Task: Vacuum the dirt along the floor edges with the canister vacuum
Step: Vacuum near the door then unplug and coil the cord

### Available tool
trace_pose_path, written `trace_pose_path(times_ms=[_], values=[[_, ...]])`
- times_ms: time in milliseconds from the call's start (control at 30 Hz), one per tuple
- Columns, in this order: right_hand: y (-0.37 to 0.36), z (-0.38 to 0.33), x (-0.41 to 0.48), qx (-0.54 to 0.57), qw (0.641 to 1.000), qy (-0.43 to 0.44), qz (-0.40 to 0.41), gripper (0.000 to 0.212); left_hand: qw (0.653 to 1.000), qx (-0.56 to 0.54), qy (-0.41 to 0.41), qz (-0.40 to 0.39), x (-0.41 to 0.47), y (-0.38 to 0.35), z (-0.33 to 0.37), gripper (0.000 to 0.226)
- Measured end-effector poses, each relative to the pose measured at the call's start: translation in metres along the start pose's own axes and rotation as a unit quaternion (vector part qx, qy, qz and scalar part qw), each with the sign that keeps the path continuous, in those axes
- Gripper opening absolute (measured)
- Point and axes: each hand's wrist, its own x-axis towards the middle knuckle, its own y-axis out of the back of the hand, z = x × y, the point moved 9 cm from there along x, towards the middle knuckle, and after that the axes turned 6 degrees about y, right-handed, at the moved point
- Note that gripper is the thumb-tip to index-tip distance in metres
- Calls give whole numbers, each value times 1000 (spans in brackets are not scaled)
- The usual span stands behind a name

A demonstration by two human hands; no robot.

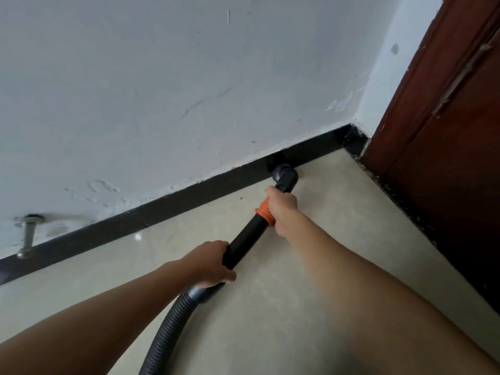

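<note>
A black vacuum wand [244, 240] with an orange collar [265, 211] points at the black baseboard [167, 205]. Its dark nozzle [284, 175] touches the seam where the beige floor [284, 307] meets the baseboard. My right hand [282, 209] grips the wand at the collar, just behind the nozzle. My left hand [209, 263] grips the wand's lower end, where the grey ribbed hose [167, 328] joins it. The hose curves down out of the bottom edge. The canister is out of view. Small dark specks lie on the floor near the baseboard.
A white, scuffed wall [189, 90] rises above the baseboard. A dark red-brown wooden door [446, 131] stands at the right, with debris along its bottom edge. A metal pipe fitting [28, 234] sticks out of the wall at the lower left.
</note>
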Motion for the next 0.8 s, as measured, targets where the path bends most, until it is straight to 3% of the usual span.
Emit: trace_pose_path(times_ms=[567, 667, 800], values=[[-162, 114, -124, -130, 972, -83, -179, 45, 981, -49, 178, -56, -114, -53, -180, 30], [-153, 106, -119, -128, 976, -78, -160, 46, 984, -29, 164, -62, -111, -44, -173, 29], [-90, 75, -88, -96, 992, -47, -64, 39, 993, -9, 99, -66, -78, -27, -118, 29]])
